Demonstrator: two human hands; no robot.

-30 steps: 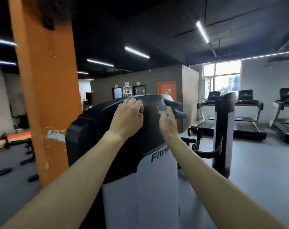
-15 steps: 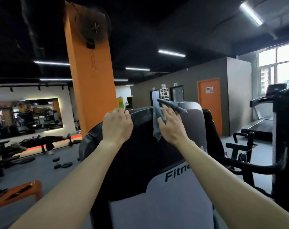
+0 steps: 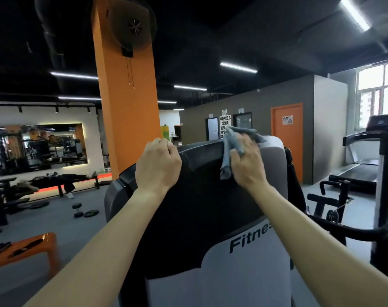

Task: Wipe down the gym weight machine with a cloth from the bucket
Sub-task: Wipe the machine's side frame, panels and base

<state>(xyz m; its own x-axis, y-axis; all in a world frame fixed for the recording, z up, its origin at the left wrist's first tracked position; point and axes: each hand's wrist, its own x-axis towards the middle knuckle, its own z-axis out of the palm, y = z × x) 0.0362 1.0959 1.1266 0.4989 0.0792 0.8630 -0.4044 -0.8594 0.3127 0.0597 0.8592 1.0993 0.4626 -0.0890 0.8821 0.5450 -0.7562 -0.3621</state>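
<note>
Standing right before the person, the weight machine (image 3: 199, 207) shows a black rounded cover above a white lettered panel. The left hand (image 3: 157, 167) curls over the cover's top edge and clutches it, probably to steady the reach. The right hand (image 3: 247, 165) grasps the grey cloth (image 3: 229, 147), pressing it against the top edge further right, where wiping seems under way; a tail hangs down the front. No bucket is in view.

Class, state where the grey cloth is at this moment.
Head view, right of centre: the grey cloth is draped over the weight machine's curved top edge, held there by the right hand.
</note>
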